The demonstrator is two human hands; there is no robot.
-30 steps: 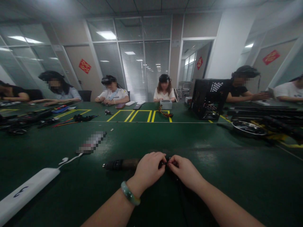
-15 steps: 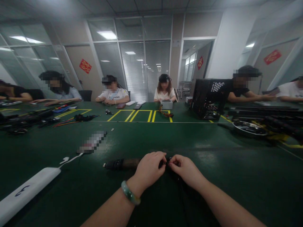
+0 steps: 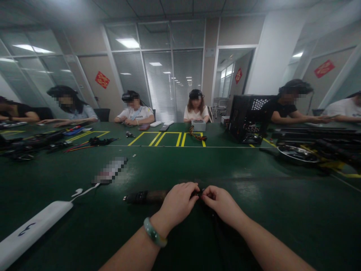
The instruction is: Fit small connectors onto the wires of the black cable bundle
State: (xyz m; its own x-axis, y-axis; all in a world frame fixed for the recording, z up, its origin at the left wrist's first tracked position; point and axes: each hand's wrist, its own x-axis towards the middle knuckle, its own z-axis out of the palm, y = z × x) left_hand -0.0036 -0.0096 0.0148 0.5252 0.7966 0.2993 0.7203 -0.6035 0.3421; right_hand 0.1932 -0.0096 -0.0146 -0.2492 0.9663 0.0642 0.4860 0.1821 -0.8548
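Note:
A dark electric screwdriver lies sideways on the green table, its metal tip to the left. My left hand is closed around its rear end, with thumb and fingertips bent together and hiding that part. A jade-green bangle circles my left wrist. Close beside it, my right hand pinches at the small dark end of a black cord, which runs down toward me beneath the hand. The exact joint between cord and screwdriver is too dark and too covered to make out.
A white power strip lies at the left, with a cable toward a phone. Black cables lie farther left. A black computer case and a metal bowl stand at the right. Several people sit opposite.
My hands hold nearly the same position and grip, with only slight finger movement. At the right, a co-worker's arms and head have shifted a little.

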